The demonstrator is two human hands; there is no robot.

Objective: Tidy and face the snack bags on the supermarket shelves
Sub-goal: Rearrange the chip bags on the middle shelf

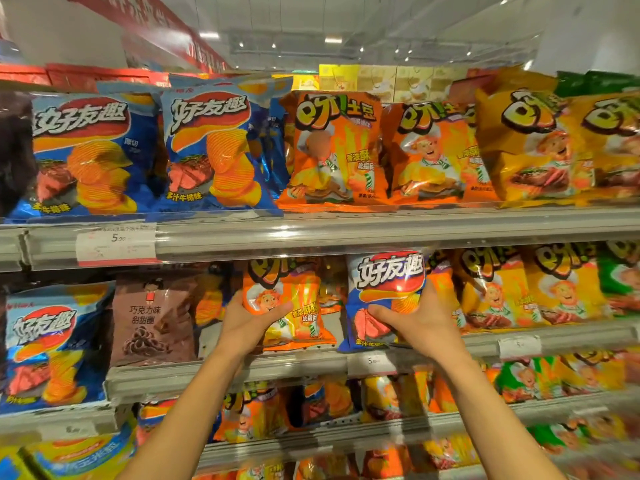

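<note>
At frame centre, my left hand (250, 323) grips an upright orange bag (294, 306), my right hand (417, 323) an upright, front-facing blue bag (384, 289).

Left hand (247, 322) grips an orange chip bag (298, 306) on the middle shelf (242, 370), thumb across its front. Right hand (420, 322) grips a blue chip bag (384, 292) just beside it, bag upright, its bottom edge at the shelf's front edge. Brown chocolate-ring bag (152, 320) stands toward the shelf's left end, yellow bags (526, 289) toward the right. Top shelf (381, 230) carries blue, orange and yellow bags facing forward; price tag (116, 242) on its front rail, left.
</note>
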